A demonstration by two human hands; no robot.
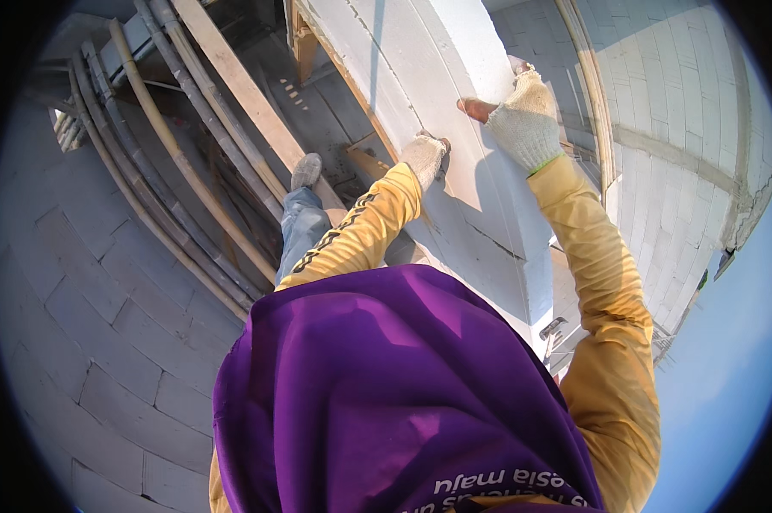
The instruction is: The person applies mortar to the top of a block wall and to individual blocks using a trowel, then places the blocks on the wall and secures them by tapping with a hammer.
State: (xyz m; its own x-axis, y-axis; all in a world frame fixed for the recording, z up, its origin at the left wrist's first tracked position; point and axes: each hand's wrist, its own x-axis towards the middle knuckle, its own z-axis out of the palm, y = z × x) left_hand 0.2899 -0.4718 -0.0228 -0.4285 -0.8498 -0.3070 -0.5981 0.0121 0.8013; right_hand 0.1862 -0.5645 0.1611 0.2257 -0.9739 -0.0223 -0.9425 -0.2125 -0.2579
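My right hand (527, 120), in a white knit glove with bare fingertips, grips the edge of a white block (480, 47) on a pale block wall (480, 171). Its thumb lies on the near face and its fingers reach over the far side. My left hand (424, 160), gloved the same way, is closed low against the wall's side. Something small and dark shows by its fingertips, too hidden to name. Thin dark joints run along the wall, one of them cracked near its lower end.
Bamboo poles (176, 154) and a wooden plank (240, 81) slope along the left. My shoe (306, 171) rests on the plank. A grey block wall (103, 342) stands at left, another (659, 188) at right. More poles (595, 94) rise beyond my right hand. Purple cloth (394, 376) covers the lower middle.
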